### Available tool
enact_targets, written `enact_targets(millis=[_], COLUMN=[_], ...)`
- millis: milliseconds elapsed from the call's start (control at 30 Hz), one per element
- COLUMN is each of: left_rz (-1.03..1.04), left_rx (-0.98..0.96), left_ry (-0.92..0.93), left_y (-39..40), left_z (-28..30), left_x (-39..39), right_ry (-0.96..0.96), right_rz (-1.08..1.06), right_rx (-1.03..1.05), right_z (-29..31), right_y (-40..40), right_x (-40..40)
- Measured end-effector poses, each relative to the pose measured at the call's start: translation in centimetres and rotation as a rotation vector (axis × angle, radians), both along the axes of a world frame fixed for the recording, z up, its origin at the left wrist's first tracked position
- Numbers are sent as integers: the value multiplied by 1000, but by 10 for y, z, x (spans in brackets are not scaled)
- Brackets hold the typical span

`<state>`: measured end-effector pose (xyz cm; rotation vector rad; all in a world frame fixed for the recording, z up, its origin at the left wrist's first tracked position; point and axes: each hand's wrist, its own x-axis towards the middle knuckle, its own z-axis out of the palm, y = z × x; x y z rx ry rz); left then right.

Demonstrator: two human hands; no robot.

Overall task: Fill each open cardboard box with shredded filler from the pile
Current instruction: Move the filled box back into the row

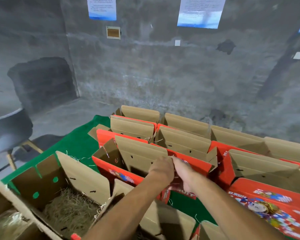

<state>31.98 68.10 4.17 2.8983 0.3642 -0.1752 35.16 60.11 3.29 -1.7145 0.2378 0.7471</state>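
Both hands, left hand (161, 168) & right hand (184, 172), reach into a red box (194, 163) mid-row, grip unclear; filler (71, 207) sits in near-left box; next prob. another handful.

Upright flaps (142, 153) crowd boxes — green cloth (80, 141) open.

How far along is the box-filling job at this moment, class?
Done: the green-dotted box at near left already holds shredded filler. In hand: the left hand and right hand meet over a red box in the middle; their grip is unclear. Left: the rows of open boxes behind, whose insides are hidden.
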Motion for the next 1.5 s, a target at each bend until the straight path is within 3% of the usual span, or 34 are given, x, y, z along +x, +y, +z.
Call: enact_targets(millis=[200, 300, 467, 667, 933, 1167, 1300, 1400, 1500], left_rz=[-42, -72, -187, -47, -71, -144, -48, -77, -75], left_rx=[-344, -570, -842, -1033, -944, -1103, -1159, -950, -808], left_ry=[-133, -180, -79, -28, -37, 50, 50, 45, 160], left_y=[-96, -155, -280, -390, -535, -692, -771, -819, -858], left_z=[43, 55, 57, 53, 42, 29, 20, 7, -2], left_x=[0, -10, -38, -66, -94, -122, -142, -160, -168], right_ry=[-152, -141, -75, -67, -101, -151, -230, -273, -299], right_rz=[-197, -281, -449, -443, -615, -821, -881, -849, -811], right_rx=[-17, 50, 215, 409, 506, 445, 410, 293, 167], right_z=[27, 35, 38, 39, 31, 22, 0, -22, -41], right_y=[-105, -169, -286, -391, -539, -704, -778, -819, -853], right_x=[-3, -17, -62, -97, -132, -172, -199, -224, -236])
